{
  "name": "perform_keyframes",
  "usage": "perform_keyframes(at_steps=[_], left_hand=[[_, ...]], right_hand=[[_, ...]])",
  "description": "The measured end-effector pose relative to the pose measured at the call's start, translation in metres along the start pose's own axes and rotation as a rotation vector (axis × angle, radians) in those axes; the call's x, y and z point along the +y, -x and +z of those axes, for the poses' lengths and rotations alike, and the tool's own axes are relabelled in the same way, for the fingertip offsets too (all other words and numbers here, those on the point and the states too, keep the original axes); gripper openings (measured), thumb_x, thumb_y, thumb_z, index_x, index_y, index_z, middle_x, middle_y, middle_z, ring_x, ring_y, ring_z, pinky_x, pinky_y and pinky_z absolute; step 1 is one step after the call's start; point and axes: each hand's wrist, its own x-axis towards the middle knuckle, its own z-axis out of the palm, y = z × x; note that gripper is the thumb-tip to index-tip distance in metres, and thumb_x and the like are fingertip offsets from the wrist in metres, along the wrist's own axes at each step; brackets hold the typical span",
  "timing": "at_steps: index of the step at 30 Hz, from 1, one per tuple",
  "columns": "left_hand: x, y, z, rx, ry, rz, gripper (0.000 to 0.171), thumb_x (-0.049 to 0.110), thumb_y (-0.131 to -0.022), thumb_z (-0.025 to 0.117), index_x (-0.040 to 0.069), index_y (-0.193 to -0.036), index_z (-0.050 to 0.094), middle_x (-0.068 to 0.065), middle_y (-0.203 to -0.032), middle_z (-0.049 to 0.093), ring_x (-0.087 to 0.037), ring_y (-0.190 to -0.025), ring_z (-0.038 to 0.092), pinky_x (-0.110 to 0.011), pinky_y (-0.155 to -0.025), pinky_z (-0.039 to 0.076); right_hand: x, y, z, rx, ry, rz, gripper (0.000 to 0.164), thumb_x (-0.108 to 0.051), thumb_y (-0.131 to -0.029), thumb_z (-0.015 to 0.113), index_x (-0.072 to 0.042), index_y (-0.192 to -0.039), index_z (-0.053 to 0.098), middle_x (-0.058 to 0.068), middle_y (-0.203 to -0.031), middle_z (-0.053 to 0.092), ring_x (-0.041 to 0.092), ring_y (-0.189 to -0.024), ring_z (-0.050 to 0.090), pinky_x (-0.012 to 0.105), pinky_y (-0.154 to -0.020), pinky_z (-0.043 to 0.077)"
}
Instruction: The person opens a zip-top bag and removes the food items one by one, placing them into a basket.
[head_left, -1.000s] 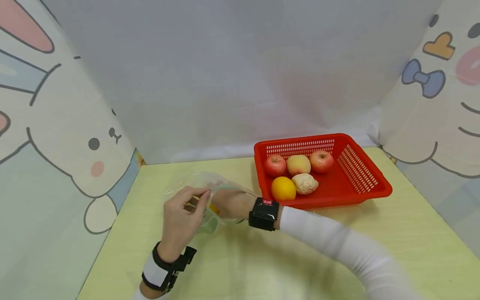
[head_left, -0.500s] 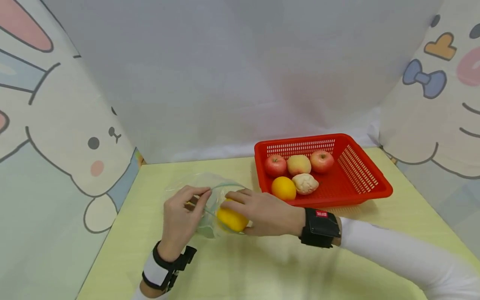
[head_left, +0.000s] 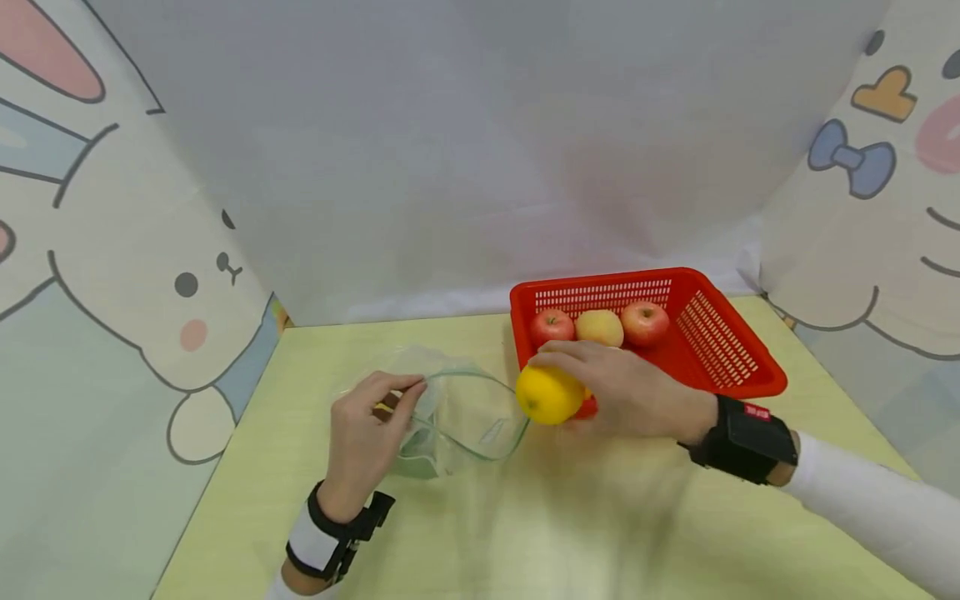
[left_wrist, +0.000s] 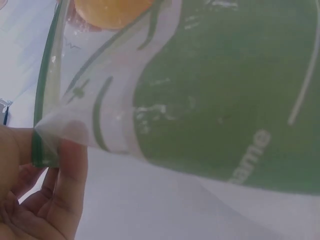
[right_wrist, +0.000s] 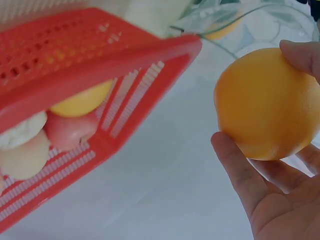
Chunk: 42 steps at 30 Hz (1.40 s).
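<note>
My left hand [head_left: 369, 442] pinches the edge of a clear zip bag [head_left: 422, 465] with green print, on the left of the table. The bag's mouth stands open toward the right. In the left wrist view the bag's green panel [left_wrist: 230, 90] fills most of the picture, and thumb and finger grip its green seal. My right hand [head_left: 637, 392] holds an orange [head_left: 549, 395], fingers curled round it, at the near left corner of the red basket [head_left: 757, 385]. The orange is outside the bag, just right of its mouth. Something yellow [right_wrist: 222, 31] shows within the bag in the right wrist view.
Inside the basket sit two red apples [head_left: 645, 323], a pale peach-like fruit [head_left: 600, 327], another orange [right_wrist: 82, 100] and a whitish wrinkled piece [right_wrist: 22, 131]. White cloth [head_left: 465, 167] backs the yellow table [head_left: 525, 533], with cartoon-printed panels [head_left: 135, 275] on both sides.
My right hand has come out of the bag gripping the orange and moved right to the basket's near left corner. My left hand stays almost still on the bag's edge.
</note>
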Motion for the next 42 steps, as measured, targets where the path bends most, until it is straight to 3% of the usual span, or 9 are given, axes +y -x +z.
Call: perform_keyframes(at_steps=[2, 6, 11, 18, 23, 26, 31, 35, 42], left_hand=[[-0.001, 0.0, -0.001, 0.004, -0.003, 0.003, 0.013, -0.003, -0.085, 0.084, 0.005, -0.095, 0.081, -0.007, -0.082, 0.077, -0.013, -0.061, 0.07, -0.012, -0.055, 0.054], [-0.001, 0.0, 0.0, 0.004, -0.003, -0.002, 0.013, -0.003, -0.085, 0.084, 0.005, -0.095, 0.081, -0.006, -0.081, 0.077, -0.013, -0.061, 0.07, -0.012, -0.055, 0.054], [-0.001, 0.0, 0.0, 0.0, -0.007, -0.012, 0.013, -0.003, -0.085, 0.084, 0.005, -0.095, 0.081, -0.006, -0.082, 0.077, -0.012, -0.061, 0.07, -0.012, -0.055, 0.054], [-0.001, 0.0, -0.001, -0.002, -0.002, -0.011, 0.014, -0.003, -0.084, 0.084, 0.005, -0.096, 0.081, -0.006, -0.082, 0.077, -0.012, -0.061, 0.07, -0.012, -0.055, 0.054], [-0.001, 0.001, -0.001, -0.006, -0.008, -0.012, 0.014, -0.002, -0.085, 0.084, 0.006, -0.096, 0.081, -0.006, -0.081, 0.077, -0.012, -0.061, 0.07, -0.012, -0.055, 0.054], [0.0, 0.001, -0.001, -0.01, -0.007, -0.014, 0.014, -0.002, -0.085, 0.084, 0.005, -0.096, 0.081, -0.006, -0.082, 0.077, -0.012, -0.061, 0.07, -0.012, -0.055, 0.054], [0.0, 0.001, -0.002, -0.009, -0.003, -0.011, 0.014, -0.003, -0.085, 0.084, 0.005, -0.096, 0.081, -0.007, -0.082, 0.077, -0.012, -0.061, 0.07, -0.012, -0.054, 0.054], [0.0, 0.0, -0.002, -0.012, -0.012, -0.008, 0.014, -0.002, -0.085, 0.084, 0.006, -0.096, 0.081, -0.006, -0.081, 0.077, -0.012, -0.061, 0.07, -0.012, -0.055, 0.054], [0.0, 0.0, -0.002, -0.009, -0.005, -0.003, 0.014, -0.003, -0.085, 0.084, 0.006, -0.096, 0.081, -0.006, -0.082, 0.077, -0.012, -0.062, 0.07, -0.012, -0.055, 0.054]], right_hand=[[0.018, 0.005, -0.011, -0.019, -0.006, 0.044, 0.082, -0.03, -0.073, 0.099, -0.018, -0.142, 0.057, 0.001, -0.136, 0.067, 0.02, -0.118, 0.066, 0.039, -0.096, 0.063], [0.056, 0.013, -0.026, -0.156, -0.015, 0.244, 0.086, -0.028, -0.072, 0.099, -0.019, -0.146, 0.055, 0.004, -0.14, 0.066, 0.026, -0.122, 0.064, 0.05, -0.101, 0.061], [0.102, 0.026, -0.027, -0.298, 0.008, 0.446, 0.081, -0.028, -0.075, 0.097, -0.012, -0.145, 0.058, 0.009, -0.137, 0.068, 0.031, -0.121, 0.064, 0.058, -0.101, 0.059], [0.137, 0.04, -0.021, -0.468, 0.003, 0.557, 0.072, -0.023, -0.074, 0.093, -0.008, -0.137, 0.061, 0.006, -0.105, 0.072, 0.022, -0.09, 0.063, 0.047, -0.086, 0.063], [0.142, 0.041, -0.016, -0.563, -0.044, 0.564, 0.068, -0.021, -0.071, 0.095, -0.011, -0.132, 0.066, 0.005, -0.108, 0.07, 0.023, -0.093, 0.061, 0.044, -0.086, 0.061], [0.142, 0.04, -0.013, -0.6, -0.072, 0.58, 0.066, -0.018, -0.072, 0.095, -0.01, -0.131, 0.067, 0.006, -0.114, 0.071, 0.024, -0.098, 0.061, 0.049, -0.091, 0.061], [0.142, 0.038, -0.011, -0.612, -0.093, 0.588, 0.058, -0.017, -0.074, 0.095, -0.009, -0.126, 0.072, 0.01, -0.123, 0.073, 0.029, -0.108, 0.063, 0.059, -0.101, 0.058], [0.137, 0.035, -0.014, -0.592, -0.074, 0.563, 0.051, -0.019, -0.079, 0.092, -0.008, -0.125, 0.073, 0.012, -0.122, 0.075, 0.03, -0.107, 0.067, 0.059, -0.102, 0.058], [0.094, 0.02, -0.017, -0.37, 0.065, 0.454, 0.036, -0.022, -0.087, 0.087, -0.01, -0.119, 0.075, 0.003, -0.103, 0.077, 0.018, -0.089, 0.065, 0.045, -0.091, 0.063]])
